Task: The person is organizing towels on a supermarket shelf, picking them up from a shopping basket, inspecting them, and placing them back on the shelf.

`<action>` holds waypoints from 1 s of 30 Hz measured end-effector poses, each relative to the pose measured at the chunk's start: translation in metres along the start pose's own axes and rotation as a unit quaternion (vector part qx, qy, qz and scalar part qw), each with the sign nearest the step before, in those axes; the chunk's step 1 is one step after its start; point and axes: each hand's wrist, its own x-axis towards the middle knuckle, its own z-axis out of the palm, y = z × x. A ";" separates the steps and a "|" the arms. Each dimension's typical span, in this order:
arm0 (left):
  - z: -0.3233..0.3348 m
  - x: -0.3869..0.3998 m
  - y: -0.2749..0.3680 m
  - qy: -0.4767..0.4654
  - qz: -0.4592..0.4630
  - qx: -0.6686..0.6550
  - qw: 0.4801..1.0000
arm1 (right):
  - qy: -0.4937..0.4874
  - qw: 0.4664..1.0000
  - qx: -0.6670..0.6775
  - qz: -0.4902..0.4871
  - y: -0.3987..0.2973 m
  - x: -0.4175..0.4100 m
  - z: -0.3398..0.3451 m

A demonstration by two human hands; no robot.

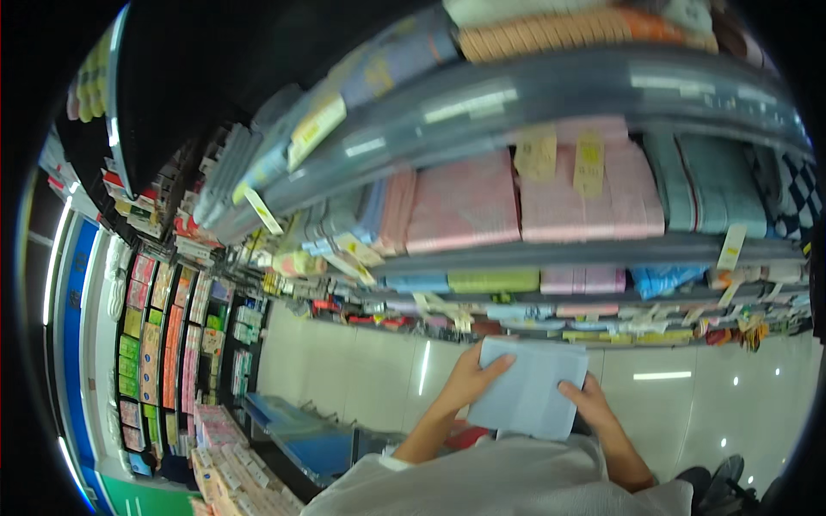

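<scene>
A folded light-blue cloth (526,393), apparently a towel, is held flat in front of my body. My left hand (481,374) grips its left edge with the thumb on top. On the opposite edge, my right hand (584,395) pinches it, thumb also on top; the fingers of both hands are mostly hidden beneath. Beyond the cloth, shelves carry folded textiles. Among these are pink folded towels (461,203) and a teal folded towel (710,180) with a dark red stripe.
Grey shelf edges (555,90) curve across the view, hung with price tags (731,247). Packaged goods fill a rack (151,335) at the left. A blue shelf panel (310,432) stands low at left. Shiny floor tiles (361,361) lie below. Dark objects (719,480) sit at lower right.
</scene>
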 end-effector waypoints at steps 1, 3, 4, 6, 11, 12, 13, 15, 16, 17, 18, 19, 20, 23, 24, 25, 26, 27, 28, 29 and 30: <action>-0.004 0.001 -0.003 0.004 0.014 0.001 1.000 | 0.010 1.000 -0.004 -0.018 -0.003 0.003 0.006; -0.014 0.000 -0.010 0.046 0.066 -0.041 0.996 | 0.005 1.000 0.028 -0.005 -0.011 0.010 0.020; -0.021 -0.001 -0.011 0.052 0.069 -0.036 0.996 | -0.003 0.998 0.051 0.031 -0.017 0.012 0.027; -0.035 -0.013 -0.005 0.059 0.056 -0.091 0.993 | -0.010 0.995 0.067 0.073 -0.027 0.011 0.045; -0.082 -0.031 -0.019 -0.118 0.028 -0.586 0.801 | -0.058 0.998 0.034 0.006 -0.058 0.027 0.109; -0.088 -0.064 -0.046 -0.114 0.013 -0.604 0.789 | -0.039 0.999 0.007 0.019 -0.059 0.037 0.119; -0.084 -0.057 -0.047 -0.102 0.003 -0.623 0.775 | -0.029 0.999 -0.024 0.038 -0.057 0.047 0.133; -0.091 -0.026 -0.050 -0.099 -0.028 -0.656 0.748 | -0.016 0.988 -0.151 -0.039 -0.045 0.076 0.154; -0.092 -0.006 -0.056 -0.099 -0.046 -0.671 0.734 | -0.018 0.981 -0.178 -0.078 -0.032 0.095 0.155; -0.101 -0.006 -0.068 -0.103 -0.076 -0.686 0.716 | -0.009 0.972 -0.205 -0.110 -0.022 0.099 0.152; -0.107 -0.005 -0.077 -0.096 -0.102 -0.702 0.699 | 0.005 0.976 -0.191 -0.102 -0.018 0.101 0.158; -0.108 -0.004 -0.083 -0.088 -0.125 -0.716 0.682 | 0.018 0.979 -0.177 -0.097 -0.015 0.099 0.166; -0.111 -0.005 -0.091 -0.083 -0.149 -0.727 0.666 | 0.032 0.980 -0.183 -0.072 -0.012 0.091 0.173; -0.125 -0.006 -0.115 -0.085 -0.185 -0.740 0.641 | 0.046 0.981 -0.180 -0.051 -0.007 0.091 0.187; -0.130 -0.005 -0.120 -0.087 -0.187 -0.743 0.637 | 0.061 0.977 -0.203 -0.037 -0.005 0.091 0.188; -0.136 -0.010 -0.126 -0.088 -0.187 -0.745 0.635 | 0.074 0.971 -0.226 -0.025 -0.004 0.091 0.190; -0.144 -0.017 -0.131 -0.089 -0.185 -0.746 0.634 | 0.063 0.979 -0.193 -0.027 0.002 0.091 0.189; -0.148 -0.019 -0.135 -0.089 -0.183 -0.748 0.632 | 0.060 0.978 -0.199 -0.027 0.010 0.089 0.185; -0.152 -0.021 -0.138 -0.089 -0.181 -0.750 0.630 | 0.044 0.987 -0.156 -0.006 0.016 0.086 0.180; -0.155 -0.016 -0.139 -0.089 -0.178 -0.750 0.630 | 0.028 0.993 -0.111 0.014 0.019 0.084 0.176; -0.155 -0.018 -0.139 -0.088 -0.180 -0.748 0.633 | 0.042 0.994 -0.103 0.001 0.018 0.080 0.182</action>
